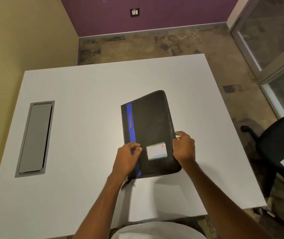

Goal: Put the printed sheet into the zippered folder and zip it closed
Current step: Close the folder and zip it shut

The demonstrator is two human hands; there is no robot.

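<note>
Zippered folder [150,133] lies shut on the table [79,94], left hand [129,156] curled against its blue stripe, right hand [184,147] pinching its right edge. No printed sheet shows, so it may get zipped empty.

Both hands forward, fingers curled (pinching): left [128,155], right [184,146].

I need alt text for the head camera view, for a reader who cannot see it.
Two bare hands hold a closed black zippered folder with a blue stripe on a white table: left hand on the stripe, right hand at its right edge.
</note>
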